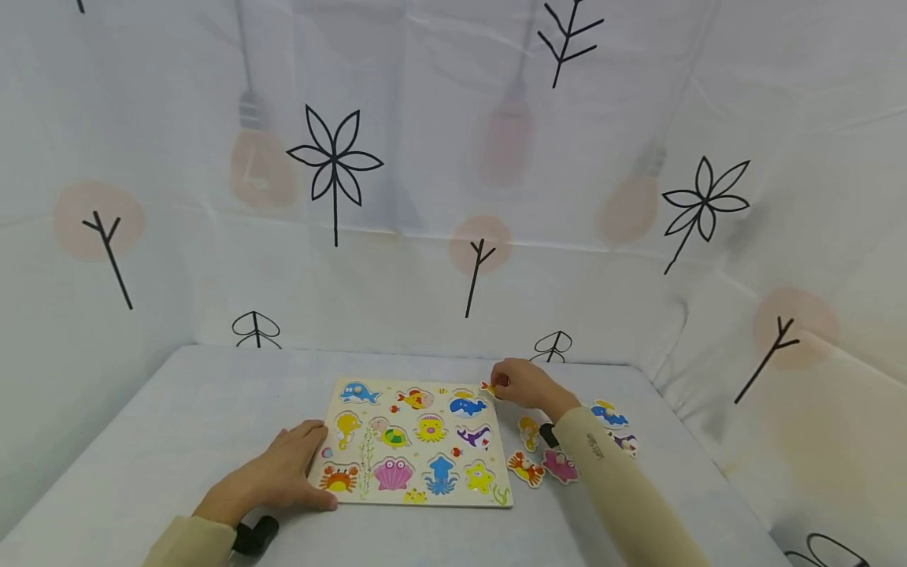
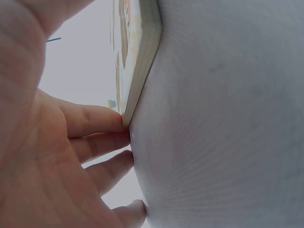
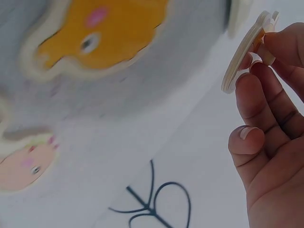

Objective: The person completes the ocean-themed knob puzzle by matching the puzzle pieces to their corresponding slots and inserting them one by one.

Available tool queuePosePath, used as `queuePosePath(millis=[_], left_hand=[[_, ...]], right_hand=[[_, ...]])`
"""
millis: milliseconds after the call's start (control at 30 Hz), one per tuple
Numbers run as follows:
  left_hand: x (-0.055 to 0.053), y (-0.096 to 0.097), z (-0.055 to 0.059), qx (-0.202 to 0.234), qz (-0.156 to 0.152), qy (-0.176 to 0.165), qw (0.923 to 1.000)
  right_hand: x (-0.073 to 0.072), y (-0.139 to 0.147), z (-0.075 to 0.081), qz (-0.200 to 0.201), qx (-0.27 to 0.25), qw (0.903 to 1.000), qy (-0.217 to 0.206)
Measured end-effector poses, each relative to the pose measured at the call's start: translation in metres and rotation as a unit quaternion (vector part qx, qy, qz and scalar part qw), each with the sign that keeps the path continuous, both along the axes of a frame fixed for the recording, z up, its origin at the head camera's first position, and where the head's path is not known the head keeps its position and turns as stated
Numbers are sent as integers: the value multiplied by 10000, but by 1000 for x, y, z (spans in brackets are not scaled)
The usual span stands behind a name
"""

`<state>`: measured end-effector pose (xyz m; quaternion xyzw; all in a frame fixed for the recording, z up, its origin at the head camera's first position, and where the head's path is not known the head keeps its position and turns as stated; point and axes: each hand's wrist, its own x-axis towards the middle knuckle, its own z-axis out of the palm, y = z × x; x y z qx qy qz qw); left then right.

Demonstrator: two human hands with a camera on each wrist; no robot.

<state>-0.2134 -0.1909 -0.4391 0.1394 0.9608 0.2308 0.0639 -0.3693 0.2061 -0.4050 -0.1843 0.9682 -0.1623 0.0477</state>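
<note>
A wooden sea-animal puzzle board (image 1: 460, 490) lies flat on the table, printed with a crab, whale, octopus, squid and other creatures. My left hand (image 1: 283, 468) rests at its left side, thumb by the near corner. In the left wrist view, extended fingers (image 2: 92, 121) touch the board's edge (image 2: 142, 71) and the table. Beyond the far right corner, my right hand (image 1: 527, 384) pinches a small red-and-yellow puzzle piece (image 1: 489, 388), apparently a fish. The right wrist view shows this held piece (image 3: 242, 54) edge-on, between thumb and fingers, its picture mostly hidden.
Right of the board lie loose pieces: a yellow seahorse (image 1: 528, 431), a crab (image 1: 526, 469), a pink shell (image 1: 560, 467), a blue-and-yellow piece (image 1: 609, 413) and a purple one (image 1: 627, 443). My right forearm (image 1: 616, 472) passes over this area. A patterned cloth (image 1: 425, 299) backs the table.
</note>
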Motion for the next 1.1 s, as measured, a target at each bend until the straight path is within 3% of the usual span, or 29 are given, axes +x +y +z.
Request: queuePosePath(millis=[433, 1100], left_hand=[[0, 1, 2, 19, -12, -35, 10000], [0, 1, 2, -4, 1, 2, 10000]], right_hand=[[3, -48, 10, 546, 136, 9982, 197], [7, -109, 6, 1343, 269, 9902, 273]])
